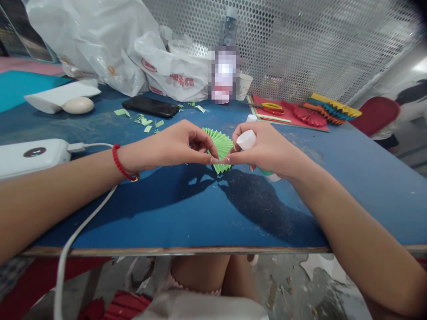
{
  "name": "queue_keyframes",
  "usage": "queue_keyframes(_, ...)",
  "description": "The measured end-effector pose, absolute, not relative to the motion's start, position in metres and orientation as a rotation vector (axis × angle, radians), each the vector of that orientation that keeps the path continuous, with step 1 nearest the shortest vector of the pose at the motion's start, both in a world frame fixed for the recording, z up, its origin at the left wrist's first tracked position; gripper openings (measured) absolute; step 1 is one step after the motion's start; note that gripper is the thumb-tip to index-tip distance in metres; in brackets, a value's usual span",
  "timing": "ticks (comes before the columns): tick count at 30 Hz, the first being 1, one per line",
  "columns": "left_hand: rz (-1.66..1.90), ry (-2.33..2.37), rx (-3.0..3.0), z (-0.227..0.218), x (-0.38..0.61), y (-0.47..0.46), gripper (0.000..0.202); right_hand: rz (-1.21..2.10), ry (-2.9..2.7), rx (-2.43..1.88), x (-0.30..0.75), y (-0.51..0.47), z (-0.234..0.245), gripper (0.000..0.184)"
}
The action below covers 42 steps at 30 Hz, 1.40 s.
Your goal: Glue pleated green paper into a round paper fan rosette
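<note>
**Bare forearms (50, 200) out over the table, light-green pleated paper fan (219, 149) pinched between both hands**

You've got the fan right in front of you, held above the dark blue tabletop (187, 213), though I can't tell if it touches. Your left hand (170, 144) and right hand (267, 149) are closed in tight, fingertips almost meeting at its gathered end. Looks like that pinch keeps the pleats from springing apart. Your right hand is also carrying a white-capped glue stick (246, 140), or what looks like one, tucked through the fingers so it stays handy without stopping the pinch.

Off to your left, loose green paper scraps (145, 120) sit near a black smartphone (150, 106), and a white power bank (30, 158) trails a white cable (76, 218) past your arm and off the table edge. Ahead on the right, a red card (290, 115) holds yellow-handled scissors (271, 107) and a red paper rosette (308, 116), handy to reach but out of your way.
</note>
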<state>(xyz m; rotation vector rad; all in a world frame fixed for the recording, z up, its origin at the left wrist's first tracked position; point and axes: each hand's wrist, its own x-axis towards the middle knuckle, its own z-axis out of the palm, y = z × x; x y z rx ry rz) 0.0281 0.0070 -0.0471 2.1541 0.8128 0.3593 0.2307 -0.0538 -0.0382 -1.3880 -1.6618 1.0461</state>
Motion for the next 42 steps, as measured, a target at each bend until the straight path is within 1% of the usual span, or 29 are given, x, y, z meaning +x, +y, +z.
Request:
queue_keyframes(7, 0.365, 0.801, 2.171, -0.046, 0.029, 0.005, 0.026, 0.963, -1.679, -1.418, 0.230, -0.054, -0.040, 0.035)
queue_keyframes(14, 0.387, 0.787, 2.227, -0.046, 0.028, 0.005, 0.025, 0.880, -1.761, -1.556, 0.229, -0.058, -0.034, 0.031)
queue_keyframes(17, 0.435, 0.768, 2.265, -0.047, 0.025, 0.010, 0.026, 0.710, -1.844, -1.555, 0.232, -0.058, -0.036, 0.030)
queue_keyframes(22, 0.563, 0.706, 2.551, -0.056, 0.020, 0.022, 0.027, 0.255, -1.979, -1.569, 0.232, -0.061, -0.041, 0.024)
queue_keyframes(27, 0.616, 0.577, 2.874, -0.069, 0.018, 0.028, 0.020, 0.087, -2.044, -1.603, 0.231, -0.065, -0.041, 0.017)
queue_keyframes(36, 0.610, 0.467, 2.890, -0.074, 0.018, 0.025, 0.011, 0.041, -1.989, -1.658, 0.236, -0.064, -0.030, 0.021)
queue_keyframes(42, 0.680, 0.628, 2.781, -0.078, 0.031, 0.007, 0.011, -0.061, -2.063, -1.623, 0.247, -0.075, -0.028, 0.018)
